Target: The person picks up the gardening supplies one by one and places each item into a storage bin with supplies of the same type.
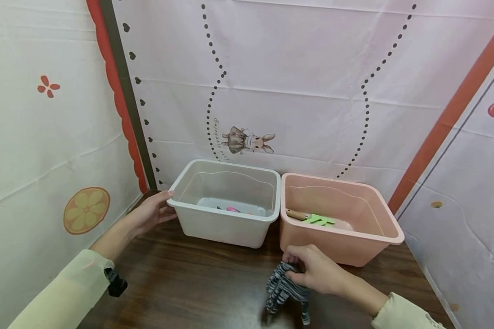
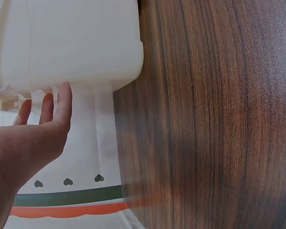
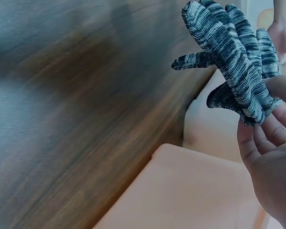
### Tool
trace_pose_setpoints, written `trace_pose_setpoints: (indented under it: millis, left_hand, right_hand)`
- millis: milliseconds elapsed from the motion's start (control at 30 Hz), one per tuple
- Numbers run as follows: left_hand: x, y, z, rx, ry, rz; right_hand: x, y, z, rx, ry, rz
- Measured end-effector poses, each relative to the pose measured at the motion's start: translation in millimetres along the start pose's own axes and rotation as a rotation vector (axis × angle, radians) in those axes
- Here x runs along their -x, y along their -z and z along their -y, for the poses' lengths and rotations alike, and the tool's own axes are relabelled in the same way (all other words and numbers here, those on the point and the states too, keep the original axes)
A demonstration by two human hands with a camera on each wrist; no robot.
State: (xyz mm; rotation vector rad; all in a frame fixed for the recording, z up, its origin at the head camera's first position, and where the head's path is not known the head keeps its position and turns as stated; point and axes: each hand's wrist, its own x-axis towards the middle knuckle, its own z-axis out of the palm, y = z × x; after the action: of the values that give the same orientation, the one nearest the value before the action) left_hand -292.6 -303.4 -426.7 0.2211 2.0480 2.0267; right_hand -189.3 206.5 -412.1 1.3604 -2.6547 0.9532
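My right hand (image 1: 319,270) pinches a black-and-white striped knit glove (image 1: 285,285) by its cuff end, and the glove's fingers dangle over the tabletop in front of the bins. In the right wrist view, thumb and fingertips meet at the cuff of the glove (image 3: 236,64); a second glove may be layered with it, but I cannot tell. At the left, my left hand (image 1: 153,213) holds the corner of the grey-white plastic bin (image 1: 226,230), thumb on the rim and fingers against the outer wall. Beside that bin stands a pink bin (image 1: 327,243).
Inside the grey-white bin lie a small pink item (image 1: 232,209) and other small pieces, partly hidden by the front wall. The pink bin holds a green tool (image 1: 319,220) with a wooden handle. Printed cloth (image 1: 296,55) walls the dark wooden table (image 1: 197,283) behind and at both sides.
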Motion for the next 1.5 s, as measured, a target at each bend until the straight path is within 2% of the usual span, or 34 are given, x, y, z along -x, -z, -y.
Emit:
trace_pose_setpoints:
  millis: [400, 633, 900, 1233, 1500]
  left_hand:
    - [1.6, 0.1, -0.3, -0.009, -0.003, 0.003]
    - [2.1, 0.1, -0.3, -0.005, -0.005, 0.004]
    - [1.7, 0.0, 0.3, -0.001, -0.006, 0.006]
    - [1.1, -0.3, 0.2, 0.003, -0.003, 0.000]
    - [2.1, -0.8, -0.1, -0.001, 0.013, -0.007]
  right_hand:
    - [-23.2, 23.7, 22.9, 0.026, 0.065, -0.021]
    - [-33.7, 49.3, 44.3, 0.081, 0.068, -0.123]
    - [-46.9, 67.8, 53.4, 0.045, 0.127, -0.192]
    - [-59.0, 73.1, 60.2, 0.033, 0.079, -0.211]
    - [-76.2, 75.7, 59.5, -0.001, 0.050, -0.218]
